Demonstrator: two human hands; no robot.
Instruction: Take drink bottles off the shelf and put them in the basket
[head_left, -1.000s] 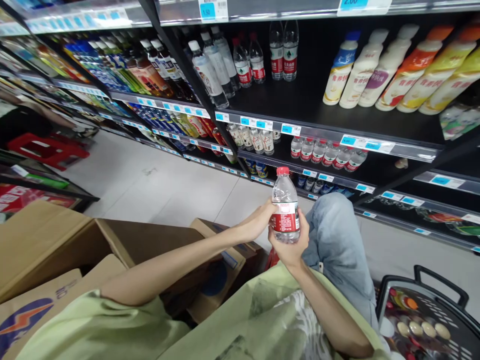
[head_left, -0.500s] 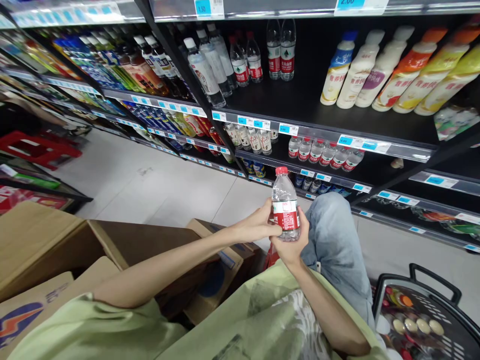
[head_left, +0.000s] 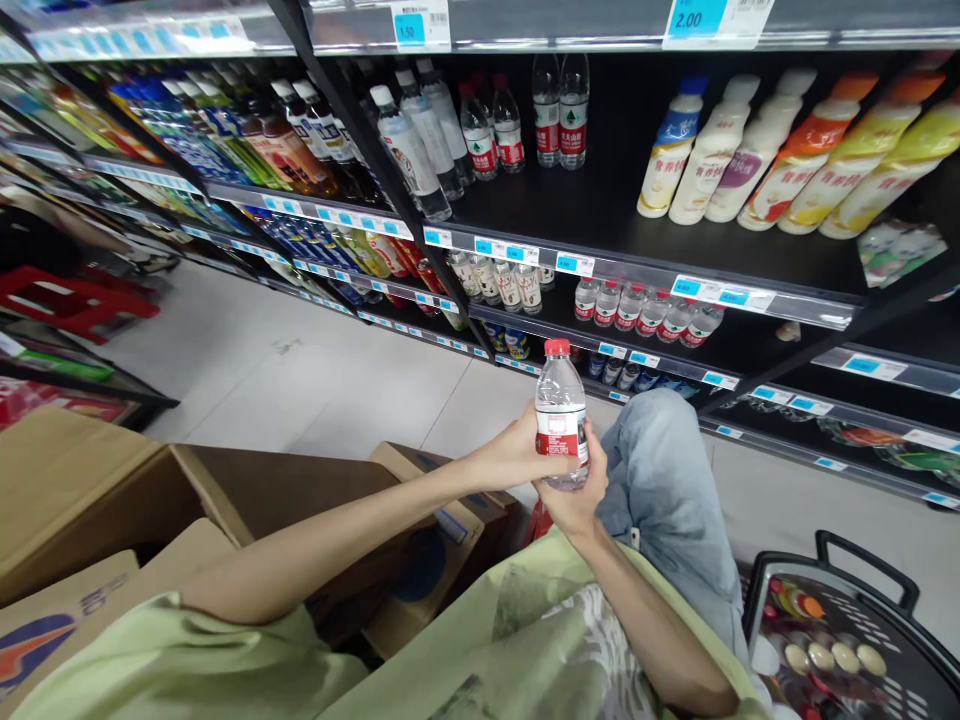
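Note:
A clear water bottle (head_left: 559, 425) with a red cap and a red and white label stands nearly upright between my hands, above my lap. My left hand (head_left: 521, 452) is wrapped round it from the left, its thumb lying across the lower label. From below and the right, my right hand (head_left: 581, 495) cups the base, with fingers along the right side. Part of the label and the bottle's bottom are hidden by my hands. Similar red-label bottles (head_left: 637, 310) stand in a row on the lower shelf beyond.
White and yellow drink bottles (head_left: 757, 165) stand on the shelf (head_left: 600, 225) ahead. Open cardboard boxes (head_left: 277, 490) are at my left. A black basket (head_left: 900, 640) with bottles in it sits at my right. A red stool (head_left: 82, 305) is at far left.
The bottle has turned a little in my hands and shifted slightly left. My left thumb has slid farther across the label. The view has tilted slightly.

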